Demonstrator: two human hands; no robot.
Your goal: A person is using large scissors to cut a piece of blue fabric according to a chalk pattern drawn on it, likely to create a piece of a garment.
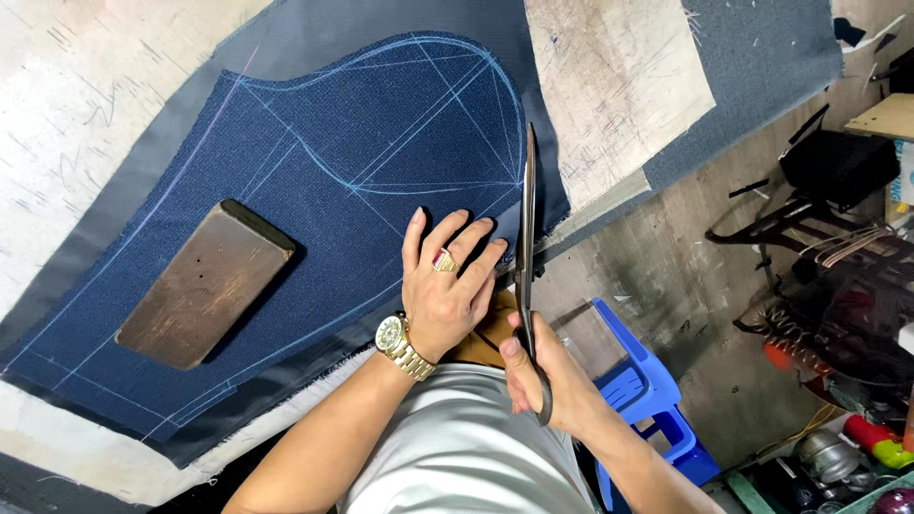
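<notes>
risk of cutting off the chalk line or nicking fingertips (481, 228): right hand (547, 381) closed around scissors (526, 247), blades nearly shut along the navy cloth (362, 143) edge, left hand (447, 286) flat, holding nothing, pressing cloth just beside the blades.

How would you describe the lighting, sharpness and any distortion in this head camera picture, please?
Head view: even, soft light; the wooden block casts a faint shadow on the navy fabric; wide-angle bending tilts the table edge; hands and scissors are sharp; mild glare on the wristwatch.
</notes>
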